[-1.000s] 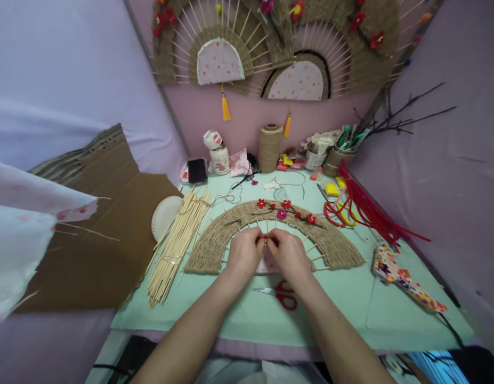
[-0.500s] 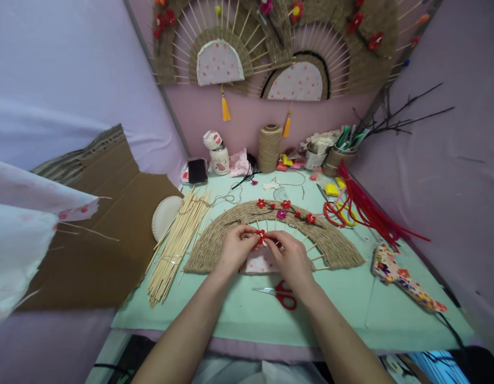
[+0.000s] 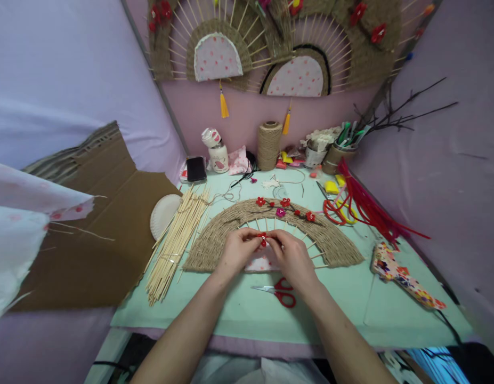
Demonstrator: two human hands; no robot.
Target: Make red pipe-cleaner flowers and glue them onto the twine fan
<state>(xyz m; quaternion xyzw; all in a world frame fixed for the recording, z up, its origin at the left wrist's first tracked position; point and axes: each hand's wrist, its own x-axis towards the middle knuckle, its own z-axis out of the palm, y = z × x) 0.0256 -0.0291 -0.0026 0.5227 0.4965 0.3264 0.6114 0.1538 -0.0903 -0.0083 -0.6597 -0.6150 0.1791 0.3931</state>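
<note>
Between the fingertips of both hands is a small red flower [image 3: 264, 239] with a pale centre. My left hand [image 3: 239, 249] pinches it from the left, and my right hand [image 3: 289, 253] pinches it from the right. Under the hands lies a twine-wrapped fan [image 3: 215, 234] with thin wooden ribs and a dotted white fabric piece [image 3: 259, 263] at its base, partly covered by the hands. Red blossoms and one magenta blossom [image 3: 281, 212] sit along a dark twig on the fan's upper band. Red-handled scissors [image 3: 284, 292] lie just below the fan.
A bundle of wooden skewers [image 3: 177, 248] and brown cardboard [image 3: 95, 234] are on the left. To the right lie a flower-patterned glue gun [image 3: 404, 277], red pipe cleaners [image 3: 362, 197] and yellow-handled scissors [image 3: 346, 212]. A twine spool [image 3: 269, 146] and a jar [image 3: 218, 157] stand at the back.
The red flower has turned slightly between my fingertips, now seen more edge-on. Both hands stay in nearly the same place over the fan. The whole view has shifted slightly.
</note>
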